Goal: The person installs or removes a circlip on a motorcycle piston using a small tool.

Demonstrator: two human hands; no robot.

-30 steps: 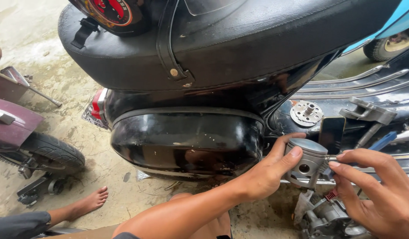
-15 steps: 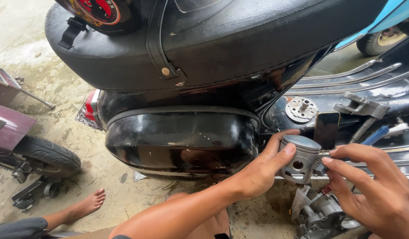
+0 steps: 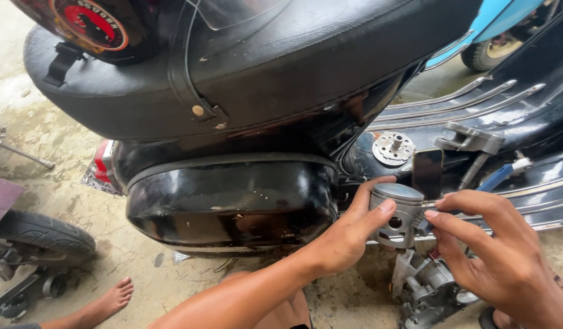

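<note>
Gripping a grey piston [image 3: 398, 213], left hand [image 3: 348, 234] meets right hand [image 3: 501, 259] beside it

**Soft daylight, sharp centre, stretched edges**

Even, diffuse daylight is filling the scene, leaving the concrete floor [image 3: 56, 183] pale and washing it out towards the upper left. The glossy black side panel [image 3: 232, 201] is throwing back soft reflections, and deep shadow is pooling under the seat [image 3: 281, 67]. Focus is holding across the middle, while the edges are bowing slightly.
</note>
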